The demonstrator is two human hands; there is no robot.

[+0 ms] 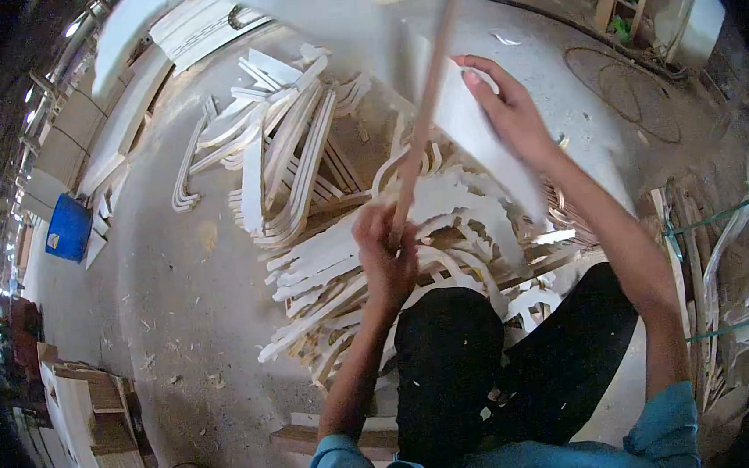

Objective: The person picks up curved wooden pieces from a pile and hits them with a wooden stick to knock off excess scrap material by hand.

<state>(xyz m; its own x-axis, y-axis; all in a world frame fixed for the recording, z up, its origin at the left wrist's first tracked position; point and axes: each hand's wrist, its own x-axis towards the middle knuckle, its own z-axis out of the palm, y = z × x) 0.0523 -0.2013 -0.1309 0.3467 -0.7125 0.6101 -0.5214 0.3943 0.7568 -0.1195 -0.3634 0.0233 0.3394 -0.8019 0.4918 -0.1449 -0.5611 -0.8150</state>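
My left hand (385, 255) is closed round the lower end of a long thin brown wooden stick (425, 133), which slants up past the top of the view. My right hand (510, 109) grips the edge of a large white curved panel (479, 133), thumb on its near side. Motion blurs this panel, and its curved part reaches toward the upper left, behind the stick. Below both hands lies a heap of white strips with ragged edges (333, 264). Whether the stick touches the panel I cannot tell.
Beyond the heap, bent layered wood pieces (289, 153) are piled on the grey floor. A blue bin (68, 227) stands at the left, and stacked boards (93, 406) at the lower left. Long wood strips with green straps (701, 243) lie at the right, below a coiled cable (623, 96).
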